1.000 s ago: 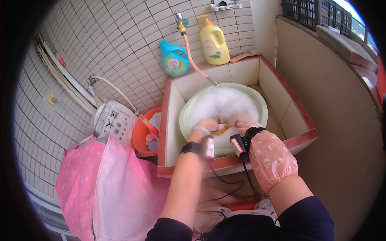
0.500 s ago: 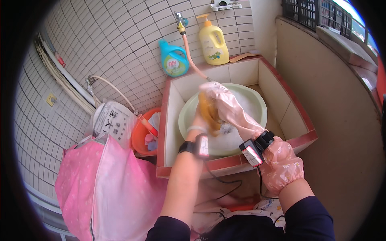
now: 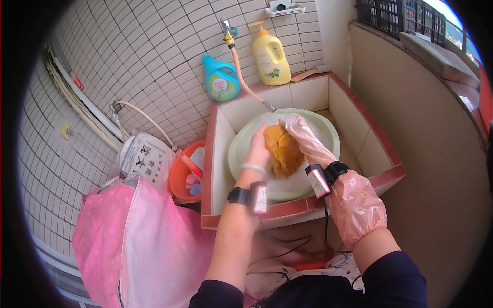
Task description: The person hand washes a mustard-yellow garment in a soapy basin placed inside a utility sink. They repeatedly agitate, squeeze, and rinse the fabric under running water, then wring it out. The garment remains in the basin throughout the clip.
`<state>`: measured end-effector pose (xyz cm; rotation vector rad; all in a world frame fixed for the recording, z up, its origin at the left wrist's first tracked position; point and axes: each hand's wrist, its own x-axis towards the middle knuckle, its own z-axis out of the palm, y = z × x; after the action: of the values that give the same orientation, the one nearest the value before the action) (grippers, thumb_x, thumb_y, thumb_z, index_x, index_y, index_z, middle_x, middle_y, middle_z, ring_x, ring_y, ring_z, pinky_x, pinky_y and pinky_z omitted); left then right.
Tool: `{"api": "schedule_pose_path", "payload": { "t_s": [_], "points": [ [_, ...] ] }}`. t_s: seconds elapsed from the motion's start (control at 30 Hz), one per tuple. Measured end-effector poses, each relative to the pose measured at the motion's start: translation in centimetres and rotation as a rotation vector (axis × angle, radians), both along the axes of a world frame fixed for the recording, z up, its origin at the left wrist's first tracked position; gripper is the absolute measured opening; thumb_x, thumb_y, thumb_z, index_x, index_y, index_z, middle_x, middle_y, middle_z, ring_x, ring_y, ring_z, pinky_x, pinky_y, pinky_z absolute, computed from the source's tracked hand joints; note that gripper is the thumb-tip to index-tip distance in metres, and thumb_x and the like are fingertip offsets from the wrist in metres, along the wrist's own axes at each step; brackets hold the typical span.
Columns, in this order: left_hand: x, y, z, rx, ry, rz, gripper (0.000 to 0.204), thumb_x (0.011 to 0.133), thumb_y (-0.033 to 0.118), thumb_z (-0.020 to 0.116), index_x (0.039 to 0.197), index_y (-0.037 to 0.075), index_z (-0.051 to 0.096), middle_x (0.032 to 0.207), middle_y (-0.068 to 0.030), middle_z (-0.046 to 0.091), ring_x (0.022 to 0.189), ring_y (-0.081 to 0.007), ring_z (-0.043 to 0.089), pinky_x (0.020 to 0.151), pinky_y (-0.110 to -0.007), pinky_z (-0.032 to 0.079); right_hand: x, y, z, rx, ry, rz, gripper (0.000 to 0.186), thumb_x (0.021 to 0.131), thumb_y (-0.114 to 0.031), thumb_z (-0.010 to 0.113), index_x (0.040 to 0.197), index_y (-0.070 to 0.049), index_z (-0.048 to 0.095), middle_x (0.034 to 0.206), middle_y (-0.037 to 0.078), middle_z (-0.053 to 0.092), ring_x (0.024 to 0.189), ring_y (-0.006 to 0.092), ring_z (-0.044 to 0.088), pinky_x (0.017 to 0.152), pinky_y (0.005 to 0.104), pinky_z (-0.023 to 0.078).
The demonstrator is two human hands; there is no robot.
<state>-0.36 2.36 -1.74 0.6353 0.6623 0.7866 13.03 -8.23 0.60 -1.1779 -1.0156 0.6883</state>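
A mustard-yellow cloth (image 3: 281,149) is held above a pale green basin (image 3: 241,132) of soapy water, inside a tiled sink with red edges (image 3: 390,156). My left hand (image 3: 261,143) is closed on the cloth's left side, with a pale band round the wrist and a strapped device on the forearm. My right hand (image 3: 300,131), in a pink glove or long sleeve cover with daisies, grips the cloth's upper right. A pink hose (image 3: 246,84) with a metal end hangs over the basin's back.
A blue bottle (image 3: 222,77) and yellow pump bottle (image 3: 271,59) stand behind the sink, beside a wooden-handled brush (image 3: 303,75). An orange bucket (image 3: 179,182), white plastic sack (image 3: 138,156) and pink fabric bag (image 3: 128,231) sit left. A crate (image 3: 395,15) lines the right ledge.
A second ago both hands were low in the foam. They lifted the yellow cloth, my right hand rising higher half a second ago; it has since come slightly down as the cloth spreads between them.
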Motion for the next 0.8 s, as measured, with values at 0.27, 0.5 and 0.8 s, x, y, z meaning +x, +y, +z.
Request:
{"api": "schedule_pose_path", "payload": {
  "t_s": [0.27,0.5,0.8],
  "points": [
    [-1.9,2.1,-0.8,0.353,0.184,0.274,0.028,0.1,0.017,0.064,0.124,0.002,0.059,0.115,-0.0121,0.069,0.107,-0.0266,0.069,0.091,-0.041,0.057,2.8,-1.8,0.8,0.069,0.21,0.303,0.037,0.093,-0.018,0.066,0.125,0.001,0.062,0.112,0.005,0.064,0.107,0.0132,0.057,0.098,0.0263,0.042],
    [-1.3,0.8,0.1,0.191,0.066,0.238,0.028,0.106,0.024,0.052,0.124,0.005,0.06,0.122,-0.0109,0.067,0.111,-0.0265,0.066,0.096,-0.042,0.055,0.0,-0.2,1.9,0.175,0.083,0.16,0.039,0.091,-0.018,0.061,0.124,0.003,0.064,0.099,0.001,0.061,0.093,0.0106,0.054,0.083,0.0266,0.043],
    [0.2,-2.7,0.6,0.139,-0.498,-0.07,0.035,0.105,0.036,0.047,0.122,0.008,0.06,0.114,-0.0082,0.064,0.104,-0.0235,0.062,0.091,-0.037,0.053,-6.6,-0.9,6.0,0.154,-0.57,0.037,0.027,0.093,-0.031,0.067,0.089,-0.004,0.07,0.084,0.02,0.067,0.086,0.0393,0.064,0.079,0.0434,0.051]
  ]
}}
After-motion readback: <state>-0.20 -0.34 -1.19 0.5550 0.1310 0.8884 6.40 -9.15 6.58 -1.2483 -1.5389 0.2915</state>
